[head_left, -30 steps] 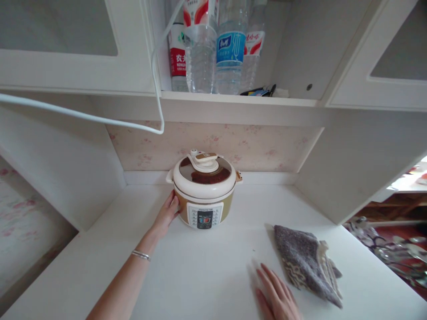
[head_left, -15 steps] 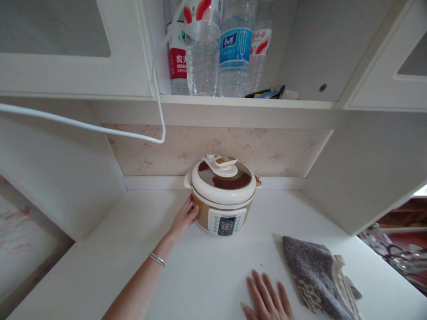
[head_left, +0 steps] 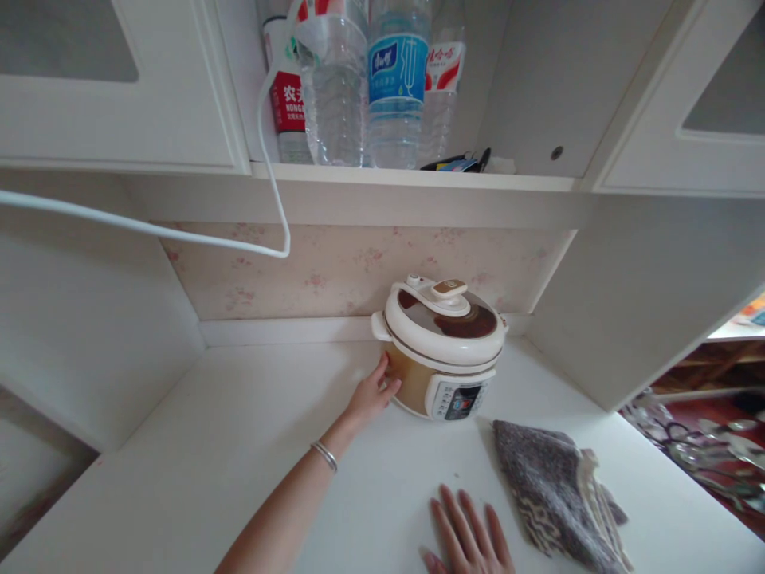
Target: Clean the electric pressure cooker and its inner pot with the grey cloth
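A cream-and-gold electric pressure cooker (head_left: pixel 412 381) stands upright at the back of the white counter, lid on, its control panel turned slightly to the right. My left hand (head_left: pixel 371 391) touches the cooker's left side below the side handle, thumb and fingers apart and not wrapped round anything. Flat on the counter at the bottom of the view lies my right hand (head_left: pixel 469 530), fingers spread, partly cut off by the frame's edge. Just right of it is a crumpled grey-brown cloth (head_left: pixel 547 486) with a pale patterned edge.
Above hangs an open cabinet shelf (head_left: pixel 418 177) with several plastic water bottles (head_left: pixel 398 88) on it. A white cable (head_left: pixel 209 243) droops in front at left. White side panels (head_left: pixel 663 295) flank the counter (head_left: pixel 239 446); several glass items (head_left: pixel 696 438) show beyond at right.
The cooker has slid right along the counter and turned a little, with my left hand following against its side. My right hand stays on the counter. The view has shifted slightly.
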`<state>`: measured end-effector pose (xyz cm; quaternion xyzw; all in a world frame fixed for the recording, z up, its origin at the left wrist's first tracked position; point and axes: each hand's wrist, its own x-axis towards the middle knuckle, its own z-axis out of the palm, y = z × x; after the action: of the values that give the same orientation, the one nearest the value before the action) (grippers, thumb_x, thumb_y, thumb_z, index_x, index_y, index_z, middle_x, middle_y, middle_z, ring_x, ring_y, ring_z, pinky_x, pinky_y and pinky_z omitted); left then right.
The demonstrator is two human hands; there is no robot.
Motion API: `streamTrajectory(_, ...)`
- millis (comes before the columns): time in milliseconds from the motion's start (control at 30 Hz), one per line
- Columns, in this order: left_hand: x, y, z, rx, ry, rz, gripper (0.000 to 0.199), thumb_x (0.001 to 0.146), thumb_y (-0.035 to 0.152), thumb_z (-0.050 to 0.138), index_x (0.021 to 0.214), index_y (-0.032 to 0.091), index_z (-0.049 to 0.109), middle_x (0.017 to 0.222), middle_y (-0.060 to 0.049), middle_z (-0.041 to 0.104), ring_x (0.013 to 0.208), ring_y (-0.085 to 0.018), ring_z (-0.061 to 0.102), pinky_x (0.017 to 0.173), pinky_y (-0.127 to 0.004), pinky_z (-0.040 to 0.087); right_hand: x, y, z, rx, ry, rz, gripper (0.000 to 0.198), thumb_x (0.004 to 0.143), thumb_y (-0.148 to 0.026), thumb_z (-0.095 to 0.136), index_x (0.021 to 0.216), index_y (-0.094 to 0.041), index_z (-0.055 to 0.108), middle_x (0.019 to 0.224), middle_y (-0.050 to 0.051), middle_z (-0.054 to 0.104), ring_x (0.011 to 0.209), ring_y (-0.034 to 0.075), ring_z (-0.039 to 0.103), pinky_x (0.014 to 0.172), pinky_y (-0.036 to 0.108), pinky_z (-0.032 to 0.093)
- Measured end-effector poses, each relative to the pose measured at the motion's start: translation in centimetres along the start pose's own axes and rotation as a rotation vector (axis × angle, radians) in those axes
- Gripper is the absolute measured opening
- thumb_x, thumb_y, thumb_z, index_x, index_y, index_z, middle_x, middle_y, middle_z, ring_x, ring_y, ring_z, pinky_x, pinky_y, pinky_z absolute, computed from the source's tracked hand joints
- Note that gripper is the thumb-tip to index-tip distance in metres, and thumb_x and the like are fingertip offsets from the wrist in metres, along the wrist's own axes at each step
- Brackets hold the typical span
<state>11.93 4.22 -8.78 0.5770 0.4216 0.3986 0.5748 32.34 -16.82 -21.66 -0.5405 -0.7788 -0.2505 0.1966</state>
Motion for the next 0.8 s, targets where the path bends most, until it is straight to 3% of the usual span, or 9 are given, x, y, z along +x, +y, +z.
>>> streamTrajectory(267,3.2,0.3,5.0,0.224,-0.142,0.165,0.079,0.082,0.035,0.065,0.150,0.024,0.027,0.149,-0.006,0.039,0.133,-0.025,0.044,0.110,-0.040,0.033,-0.1,0.0,-0.1,0.055,-0.029,0.031,0.060,0.083,-0.063,0.051,0.137,-0.035,0.050,0.135,0.003,0.055,0.112,0.033,0.060,0.103,0.052,0.035)
streamTrajectory(533,4.7,1.3,8.3,0.372,-0.234,0.160,0.079,0.080,0.025,0.062,0.150,0.019,0.027,0.152,-0.011,0.033,0.137,-0.026,0.038,0.112,-0.037,0.030,0.3,0.0,-1.0,0.105,-0.099,0.050,0.060,0.084,-0.062,0.051,0.139,-0.036,0.048,0.138,0.002,0.052,0.117,0.033,0.058,0.102,0.054,0.037)
streamTrajectory(633,3.2,0.2,7.7,0.347,-0.220,0.106,0.072,0.080,0.026,0.062,0.147,0.019,0.036,0.145,-0.013,0.046,0.123,-0.026,0.054,0.103,-0.037,0.040,0.8,0.0,-2.3,0.183,-0.202,0.092,0.059,0.086,-0.059,0.051,0.139,-0.035,0.047,0.142,0.002,0.048,0.122,0.034,0.054,0.102,0.057,0.038)
streamTrajectory(700,0.8,-0.8,6.6,0.319,-0.200,0.054,0.067,0.081,0.028,0.060,0.145,0.019,0.039,0.131,-0.013,0.060,0.101,-0.022,0.066,0.089,-0.034,0.048,1.0,0.2,-3.0,0.285,-0.282,0.172,0.054,0.087,-0.057,0.050,0.136,-0.035,0.050,0.140,0.001,0.050,0.123,0.033,0.052,0.104,0.057,0.037)
streamTrajectory(800,-4.4,-2.4,4.4,0.177,-0.149,-0.069,0.059,0.085,0.031,0.053,0.141,0.017,0.040,0.104,-0.010,0.070,0.068,-0.012,0.065,0.063,-0.025,0.048,1.8,0.7,-3.5,0.491,-0.335,0.427,0.046,0.088,-0.056,0.044,0.124,-0.032,0.061,0.130,0.003,0.060,0.122,0.030,0.054,0.105,0.054,0.037)
